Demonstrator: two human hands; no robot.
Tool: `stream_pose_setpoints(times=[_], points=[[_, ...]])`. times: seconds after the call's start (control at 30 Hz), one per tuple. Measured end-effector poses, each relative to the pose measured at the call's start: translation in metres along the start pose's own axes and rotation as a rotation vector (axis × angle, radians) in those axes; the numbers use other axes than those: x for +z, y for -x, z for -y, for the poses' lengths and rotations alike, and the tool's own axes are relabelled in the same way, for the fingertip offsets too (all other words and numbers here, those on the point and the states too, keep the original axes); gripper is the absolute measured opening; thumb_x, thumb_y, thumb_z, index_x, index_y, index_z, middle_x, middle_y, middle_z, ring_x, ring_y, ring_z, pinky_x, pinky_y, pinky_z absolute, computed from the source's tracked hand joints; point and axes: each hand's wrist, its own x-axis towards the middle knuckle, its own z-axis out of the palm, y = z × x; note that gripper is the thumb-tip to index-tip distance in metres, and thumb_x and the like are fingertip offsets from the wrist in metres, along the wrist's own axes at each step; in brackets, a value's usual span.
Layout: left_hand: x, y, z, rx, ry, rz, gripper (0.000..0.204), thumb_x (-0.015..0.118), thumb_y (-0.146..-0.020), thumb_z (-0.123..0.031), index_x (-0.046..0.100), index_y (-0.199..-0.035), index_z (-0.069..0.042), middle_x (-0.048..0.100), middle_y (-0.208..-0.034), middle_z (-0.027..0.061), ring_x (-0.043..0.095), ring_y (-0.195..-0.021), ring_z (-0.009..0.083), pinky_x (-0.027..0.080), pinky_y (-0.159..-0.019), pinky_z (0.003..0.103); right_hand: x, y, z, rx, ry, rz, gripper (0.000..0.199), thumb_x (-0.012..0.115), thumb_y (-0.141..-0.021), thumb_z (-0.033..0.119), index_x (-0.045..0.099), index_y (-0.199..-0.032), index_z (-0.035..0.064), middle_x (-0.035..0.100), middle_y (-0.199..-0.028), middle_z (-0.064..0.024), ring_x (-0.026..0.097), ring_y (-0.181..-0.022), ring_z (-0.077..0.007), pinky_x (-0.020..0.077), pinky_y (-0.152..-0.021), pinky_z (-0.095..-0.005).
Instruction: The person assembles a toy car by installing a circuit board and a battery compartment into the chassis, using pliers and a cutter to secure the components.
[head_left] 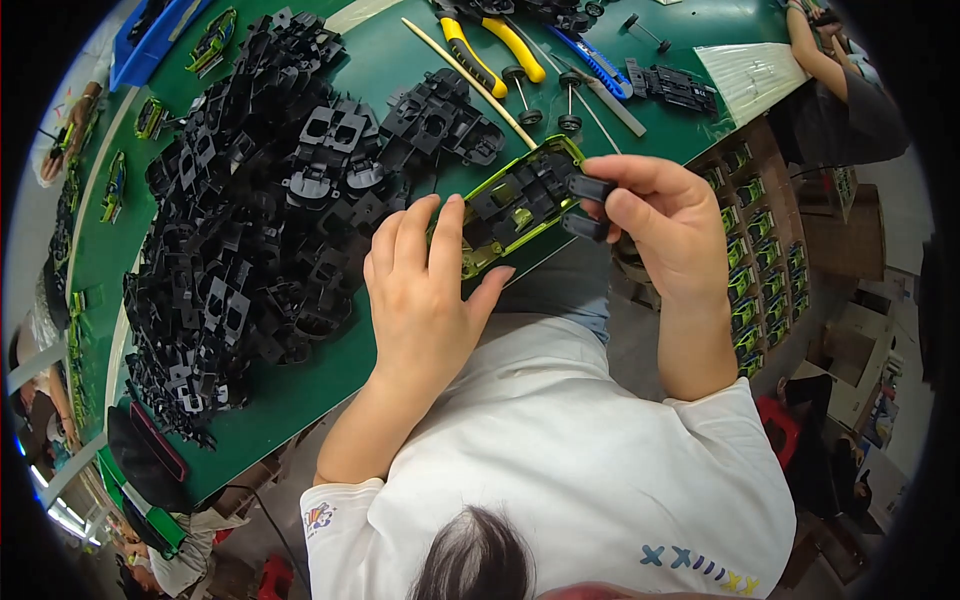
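My left hand (418, 270) holds the near left end of a bright green toy car body shell (518, 242), fingers over its edge and thumb along its near side. The shell lies with its hollow inside facing up. Dark plastic shows within it. Between thumb and fingers of my right hand (655, 215) is a black plastic seat piece (587, 225) with two rounded lobes, at the shell's right end. I cannot tell whether this piece is seated in the shell or only overlaps it.
A big heap of black plastic parts (235, 230) covers the green table's left. Beyond the shell lie yellow-handled pliers (465, 60), a wooden stick (465, 75), wheel axles (570, 100), a blue-handled tool (600, 65) and a black chassis (675, 88). Green car shells (760, 225) fill a right-hand tray.
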Motion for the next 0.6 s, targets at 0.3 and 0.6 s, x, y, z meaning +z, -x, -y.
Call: stream_pose_setpoints(times=[0.3,0.6], points=[[0.011,0.002,0.005,0.055,0.048,-0.111,0.068,0.089,-0.065,-0.016,0.060,-0.124,0.002,0.064,-0.110,0.0140,0.060,-0.103,0.0341,0.048,-0.090,0.044,-0.006,-0.016,0.011,-0.115,0.155,-0.050,0.023,0.072,-0.090,0.003,0.069,-0.112,-0.0019,0.073,-0.097,-0.0077,0.069,-0.088,-0.0110,0.0535,-0.070,-0.0208],[0.020,0.007,0.005,0.298,0.268,-0.192,0.063,0.092,-0.062,-0.016,0.064,-0.115,0.003,0.063,-0.104,0.0135,0.063,-0.091,0.0333,0.053,-0.078,0.041,-0.020,0.001,-0.016,-0.045,0.097,-0.147,0.023,0.071,-0.090,0.001,0.067,-0.112,-0.0021,0.071,-0.101,-0.0079,0.069,-0.090,-0.0131,0.0546,-0.080,-0.0248]])
